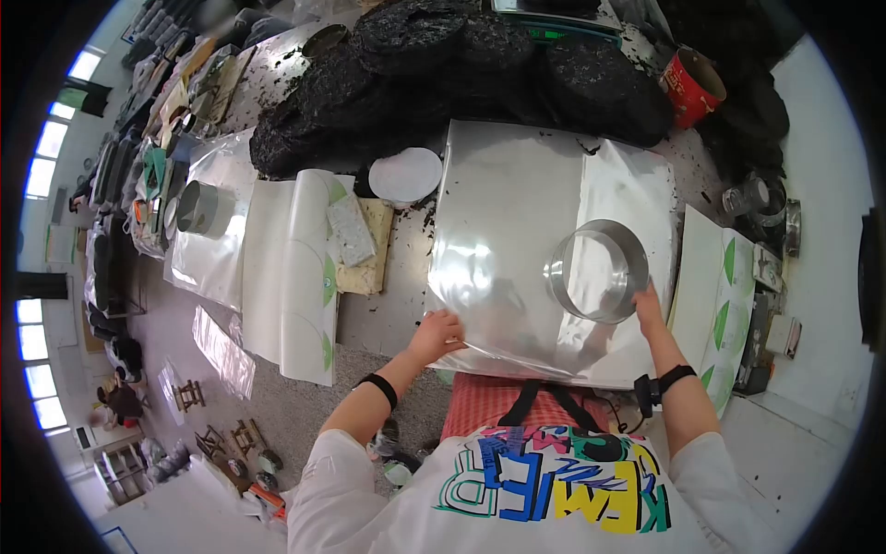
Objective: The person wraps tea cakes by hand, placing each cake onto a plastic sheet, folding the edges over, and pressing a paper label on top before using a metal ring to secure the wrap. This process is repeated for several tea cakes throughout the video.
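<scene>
A stack of clear, shiny plastic sheets (503,212) lies on the table in front of me. On its right half rests a round metal ring (626,249), open in the middle. My right hand (649,307) is closed at the ring's near right side, its fingertips on the metal wall. At the front left corner of the sheets is my left hand (437,338), with curled fingers pinching the edge of the plastic sheet; the fingertips are partly hidden.
Dark, crumbly round cakes (415,74) are heaped at the back, beside a red tub (692,88) and a scale (563,28). A white round lid (406,175), rolled printed sheets (309,268) and another metal ring (205,210) lie left. More printed sheets (715,305) lie right.
</scene>
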Demonstrator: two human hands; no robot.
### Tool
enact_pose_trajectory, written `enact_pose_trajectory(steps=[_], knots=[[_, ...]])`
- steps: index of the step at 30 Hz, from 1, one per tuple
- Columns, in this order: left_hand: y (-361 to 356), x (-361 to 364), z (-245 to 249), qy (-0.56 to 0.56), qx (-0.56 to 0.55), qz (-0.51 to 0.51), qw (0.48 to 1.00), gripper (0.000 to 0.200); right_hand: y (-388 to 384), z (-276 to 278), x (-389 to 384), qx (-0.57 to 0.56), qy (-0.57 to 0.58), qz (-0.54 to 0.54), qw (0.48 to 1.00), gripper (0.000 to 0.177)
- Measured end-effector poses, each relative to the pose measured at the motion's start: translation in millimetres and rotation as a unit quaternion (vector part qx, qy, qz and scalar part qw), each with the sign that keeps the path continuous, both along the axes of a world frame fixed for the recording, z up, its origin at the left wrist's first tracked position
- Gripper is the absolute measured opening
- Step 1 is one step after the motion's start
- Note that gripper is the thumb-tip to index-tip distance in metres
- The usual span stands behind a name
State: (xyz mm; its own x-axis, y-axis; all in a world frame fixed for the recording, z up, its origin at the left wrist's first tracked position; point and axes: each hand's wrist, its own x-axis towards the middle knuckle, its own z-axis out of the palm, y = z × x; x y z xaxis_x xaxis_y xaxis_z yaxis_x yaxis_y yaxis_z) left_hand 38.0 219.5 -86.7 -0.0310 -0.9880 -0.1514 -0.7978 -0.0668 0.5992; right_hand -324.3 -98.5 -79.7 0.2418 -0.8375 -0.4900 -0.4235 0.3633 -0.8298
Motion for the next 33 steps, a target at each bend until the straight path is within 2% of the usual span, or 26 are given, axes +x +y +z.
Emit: enact_pose_trajectory(steps=[1, 3, 4, 6, 7, 9, 10, 11, 13, 14, 15, 17, 18, 20, 23, 24, 26, 31, 33], knots=[[-1, 4, -4, 0.0, -0.003, 0.003, 1.0, 0.02, 1, -12, 0, -0.003, 0.0, 0.003, 1.0, 0.061], [-5, 12, -3, 0.045, 0.021, -0.063, 0.997, 0.021, 8, -20, 3, -0.003, 0.0, -0.078, 0.997, 0.056], [-9, 14, -2, 0.044, 0.025, -0.067, 0.996, 0.021, 9, -19, 3, 0.01, -0.006, -0.087, 0.996, 0.053], [-23, 20, 3, 0.018, 0.007, -0.143, 0.99, 0.017, 9, -15, 1, 0.026, 0.01, -0.076, 0.997, 0.052], [-30, 19, 7, 0.017, 0.008, -0.142, 0.99, 0.017, 7, -13, 2, 0.033, 0.025, -0.058, 0.997, 0.052], [-45, 13, 21, 0.11, 0.149, -0.059, 0.981, 0.013, 10, -11, 8, 0.021, 0.024, -0.061, 0.998, 0.053], [-66, 8, 62, 0.062, 0.174, -0.038, 0.982, 0.017, 11, -11, 10, 0.002, 0.007, -0.073, 0.997, 0.054], [-76, 8, 89, 0.063, 0.175, -0.041, 0.982, 0.017, 13, -12, 9, -0.017, -0.009, -0.089, 0.996, 0.054], [-88, 6, 118, 0.054, 0.254, -0.009, 0.966, 0.021, 11, -19, 3, -0.01, 0.002, -0.078, 0.997, 0.054], [-58, 12, 79, -0.024, 0.144, -0.126, 0.981, 0.027, 9, -21, 0, -0.004, 0.012, -0.059, 0.998, 0.054], [-36, 13, 59, -0.023, 0.144, -0.127, 0.981, 0.027, 9, -24, -1, -0.004, 0.014, -0.059, 0.998, 0.054], [-5, 12, 36, -0.123, -0.025, -0.23, 0.965, 0.025, 10, -30, 3, -0.027, -0.005, -0.098, 0.995, 0.054], [3, 9, 29, -0.125, -0.023, -0.236, 0.963, 0.025, 13, -27, 5, -0.025, -0.007, -0.103, 0.994, 0.054], [1, 13, 16, 0.011, 0.035, -0.11, 0.993, 0.029, 16, -13, 10, 0.005, -0.048, -0.106, 0.993, 0.055], [-4, 20, 1, 0.062, 0.1, -0.115, 0.986, 0.018, 15, -13, 11, -0.009, -0.044, -0.101, 0.994, 0.055], [-4, 18, 6, 0.049, 0.06, -0.112, 0.991, 0.016, 14, -10, 13, -0.01, -0.047, -0.095, 0.994, 0.055], [0, 18, 1, 0.033, 0.065, -0.109, 0.991, 0.016, 15, -4, 15, 0.015, -0.033, -0.095, 0.995, 0.054], [2, 1, 17, -0.023, 0.054, -0.122, 0.991, 0.016, 16, -4, 16, -0.004, -0.048, -0.096, 0.994, 0.055], [5, -2, 22, -0.024, -0.025, -0.101, 0.994, 0.016, 16, -6, 15, -0.012, -0.06, -0.111, 0.992, 0.055]])
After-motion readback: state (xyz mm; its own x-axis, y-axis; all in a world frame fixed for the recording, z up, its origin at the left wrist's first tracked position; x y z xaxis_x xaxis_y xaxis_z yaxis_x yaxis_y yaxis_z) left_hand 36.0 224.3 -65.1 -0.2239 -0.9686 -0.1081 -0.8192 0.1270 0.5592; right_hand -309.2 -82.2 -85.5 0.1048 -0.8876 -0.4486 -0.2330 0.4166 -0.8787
